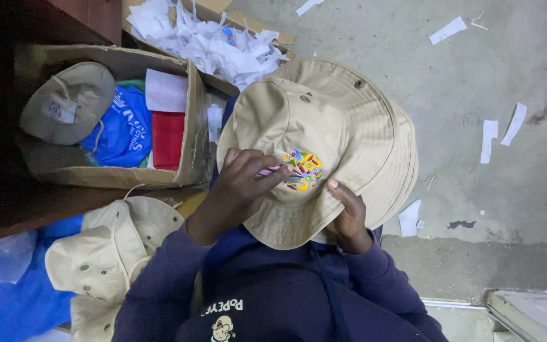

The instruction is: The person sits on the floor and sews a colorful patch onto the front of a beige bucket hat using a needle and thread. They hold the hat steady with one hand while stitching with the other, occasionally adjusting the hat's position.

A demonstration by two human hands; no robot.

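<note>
I hold a beige bucket hat (343,120) in front of me, over my lap. It has a colourful patch (304,170) on its crown. My left hand (242,183) pinches a thin pink stick-like tool (271,170) whose tip lies at the patch's left edge. My right hand (349,215) grips the hat's lower brim, with the thumb on top just below the patch. Dark blue sleeves cover both of my arms.
An open cardboard box (192,126) at the left holds another beige hat (71,101), blue and red cloth and white paper. Behind it is a box of white paper scraps (210,38). More beige hats (115,253) lie at lower left. Paper strips (489,139) litter the concrete floor.
</note>
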